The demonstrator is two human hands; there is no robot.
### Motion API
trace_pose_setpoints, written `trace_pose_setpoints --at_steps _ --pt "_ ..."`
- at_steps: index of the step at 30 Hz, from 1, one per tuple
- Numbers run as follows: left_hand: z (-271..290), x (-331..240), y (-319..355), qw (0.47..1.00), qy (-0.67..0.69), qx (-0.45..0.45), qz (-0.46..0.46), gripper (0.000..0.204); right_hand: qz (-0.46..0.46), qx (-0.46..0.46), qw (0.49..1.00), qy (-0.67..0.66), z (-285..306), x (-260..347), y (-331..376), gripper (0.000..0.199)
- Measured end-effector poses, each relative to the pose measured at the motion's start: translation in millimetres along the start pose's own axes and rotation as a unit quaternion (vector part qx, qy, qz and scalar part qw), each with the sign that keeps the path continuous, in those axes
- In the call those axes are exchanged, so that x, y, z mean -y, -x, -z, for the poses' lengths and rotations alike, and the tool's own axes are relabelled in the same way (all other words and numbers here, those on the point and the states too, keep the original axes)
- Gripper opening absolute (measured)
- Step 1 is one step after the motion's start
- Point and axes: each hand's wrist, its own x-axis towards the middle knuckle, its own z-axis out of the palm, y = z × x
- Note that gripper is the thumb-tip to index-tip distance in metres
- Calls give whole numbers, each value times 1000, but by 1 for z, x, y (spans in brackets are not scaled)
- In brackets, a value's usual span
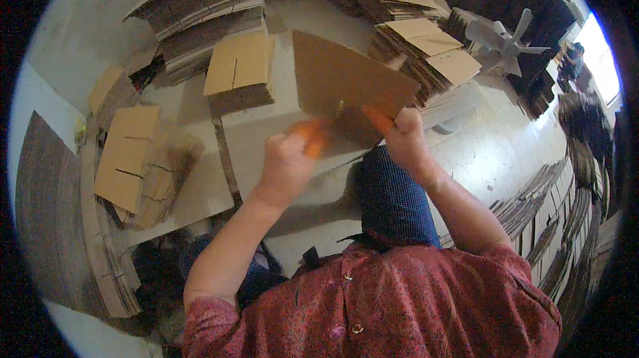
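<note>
A flat brown cardboard sheet (353, 81) is held up in front of me, tilted, over the pale work surface. My right hand (407, 139) is closed on its near right corner, with something orange over a finger lying against the board. At the near left edge of the sheet is my left hand (289, 165), its fingers blurred and orange at the tips. Whether those left fingers grip the board I cannot make out. Part of the sheet's lower edge is smeared by motion.
A small stack of slotted cardboard pieces (238, 68) stands beyond my left hand, with another stack (126, 151) farther left. Tall cardboard piles (206, 8) rise behind. More stacks (432, 48) and a white-bladed fan (506, 41) are at the right; a person (572, 58) is far off.
</note>
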Motion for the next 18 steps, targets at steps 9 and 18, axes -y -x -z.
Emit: trace_pose_setpoints --at_steps 9,18 --pt "-8 6 -2 993 57 -104 19 20 32 10 999 -25 -10 39 -2 12" --pt "-9 3 -6 990 122 -62 45 37 -24 72 997 5 -25 2 32 17"
